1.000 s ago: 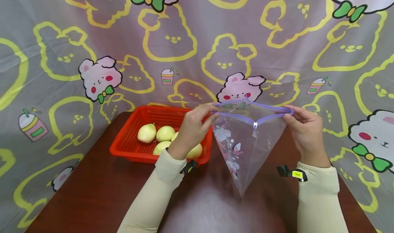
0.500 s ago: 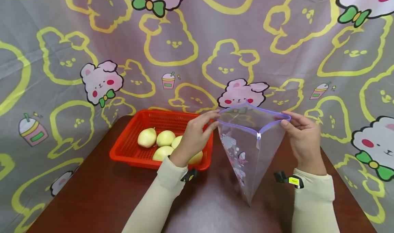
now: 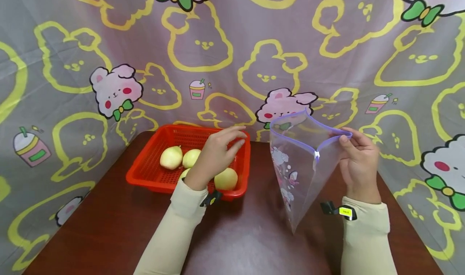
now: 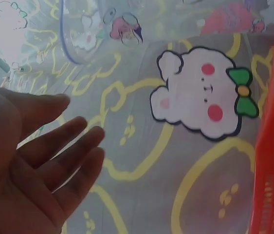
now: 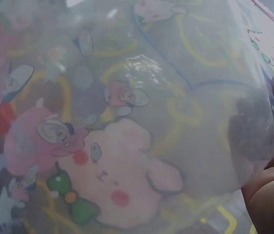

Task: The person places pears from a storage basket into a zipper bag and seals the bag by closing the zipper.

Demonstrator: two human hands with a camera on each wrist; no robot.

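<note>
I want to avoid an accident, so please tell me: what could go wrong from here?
Only the right hand holds the bag, at one side, so its open top may sag or fold shut. The fruits lie close together in the basket, so the left hand, if it reaches in, might knock one against another and bruise it.

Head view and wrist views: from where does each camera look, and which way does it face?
Head: on the head, facing forward and down at the red basket, pears and zip bag; left hand, right hand and sleeves show.
Left wrist: on that wrist, facing past the left hand, palm visible, toward cartoon-print cloth.
Right wrist: on that wrist, facing the zip bag closely; part of right hand shows.
Both wrist views share zip bag and cloth.
</note>
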